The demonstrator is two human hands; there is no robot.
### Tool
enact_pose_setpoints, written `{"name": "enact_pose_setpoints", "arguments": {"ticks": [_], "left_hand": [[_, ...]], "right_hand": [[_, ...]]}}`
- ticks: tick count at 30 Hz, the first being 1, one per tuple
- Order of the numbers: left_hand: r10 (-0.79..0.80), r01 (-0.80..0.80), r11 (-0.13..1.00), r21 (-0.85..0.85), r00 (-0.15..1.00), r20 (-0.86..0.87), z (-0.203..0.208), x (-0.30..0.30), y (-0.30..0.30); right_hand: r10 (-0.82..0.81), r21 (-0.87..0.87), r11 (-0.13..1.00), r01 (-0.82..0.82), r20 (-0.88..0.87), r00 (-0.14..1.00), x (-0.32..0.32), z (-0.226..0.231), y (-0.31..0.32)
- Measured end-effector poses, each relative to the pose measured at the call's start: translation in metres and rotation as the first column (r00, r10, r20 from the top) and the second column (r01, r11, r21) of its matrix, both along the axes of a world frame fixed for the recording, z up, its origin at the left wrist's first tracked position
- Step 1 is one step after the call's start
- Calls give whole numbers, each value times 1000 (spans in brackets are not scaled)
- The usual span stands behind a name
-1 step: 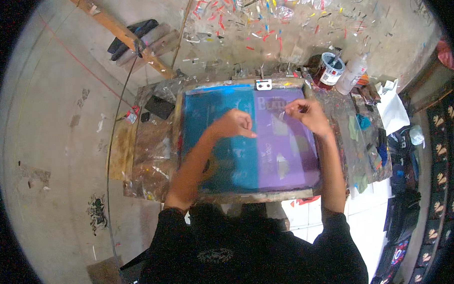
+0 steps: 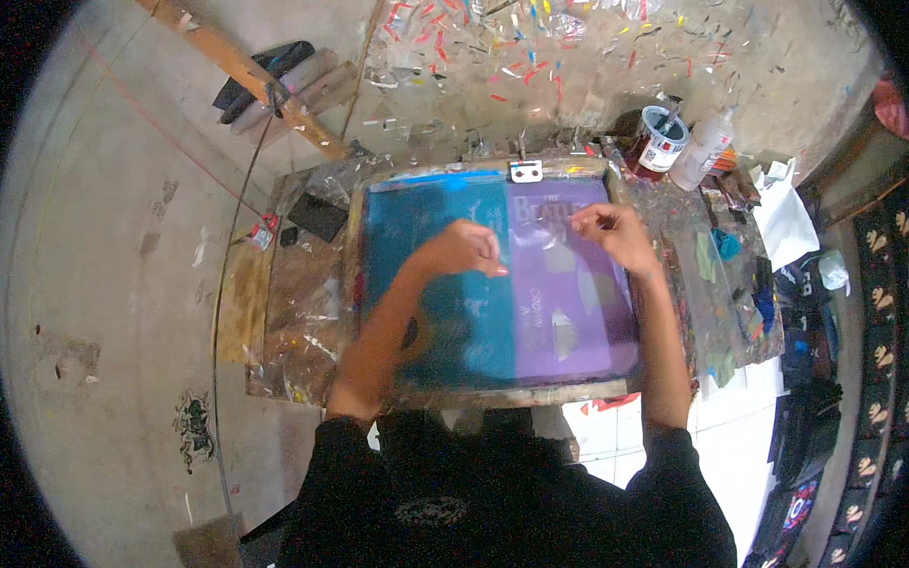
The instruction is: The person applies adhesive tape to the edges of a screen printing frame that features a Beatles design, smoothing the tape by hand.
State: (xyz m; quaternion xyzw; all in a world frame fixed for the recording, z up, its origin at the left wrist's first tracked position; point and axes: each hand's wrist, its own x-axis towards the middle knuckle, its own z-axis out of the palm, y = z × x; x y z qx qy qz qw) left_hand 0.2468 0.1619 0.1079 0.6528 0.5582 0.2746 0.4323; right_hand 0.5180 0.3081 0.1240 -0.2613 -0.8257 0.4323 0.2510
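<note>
A framed printing screen (image 2: 436, 335) lies on the table before me, its mesh teal on the left half and purple on the right. Pale lettering and shapes show in the purple mesh. Over the teal half hovers my left hand (image 2: 465, 252), fingers curled in and slightly blurred. My right hand (image 2: 613, 233) is above the upper right of the purple half, thumb and fingers pinched. A faint clear, shiny patch shows between the hands; whether either hand holds it I cannot make out. A small white cassette-shaped piece (image 2: 526, 171) sits on the screen's far edge.
A paint can (image 2: 660, 142) with a tool in it and a clear bottle (image 2: 705, 150) stand at the back right. Rags (image 2: 725, 242) and a white bag (image 2: 785, 217) lie to the right. A dark flat block (image 2: 318, 216) rests at the left. A paint-flecked wall rises behind.
The shiny patch between my hands looks different, and a pale glint at my right fingertips has gone. Both hands have barely moved.
</note>
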Motion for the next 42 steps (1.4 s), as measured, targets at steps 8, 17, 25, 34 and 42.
{"name": "enact_pose_setpoints", "arguments": {"ticks": [8, 17, 25, 34, 42], "left_hand": [[348, -318, 937, -145, 893, 286, -45, -29, -13], [429, -426, 901, -81, 903, 31, -63, -26, -16], [471, -491, 871, -18, 844, -256, -63, -22, -13], [497, -457, 867, 196, 775, -391, -62, -3, -12], [617, -562, 783, 268, 644, -452, -65, -8, -8]], "right_hand": [[63, -534, 835, -134, -149, 987, 1, -62, 20], [26, -430, 902, -48, -59, 998, 0, -96, 24], [-3, -414, 910, 7, 9, 1000, -11, -87, 15], [-89, -273, 959, 75, -39, 995, -9, -106, 8], [-145, -13, 989, 148, 138, 980, -11, -97, 7]]}}
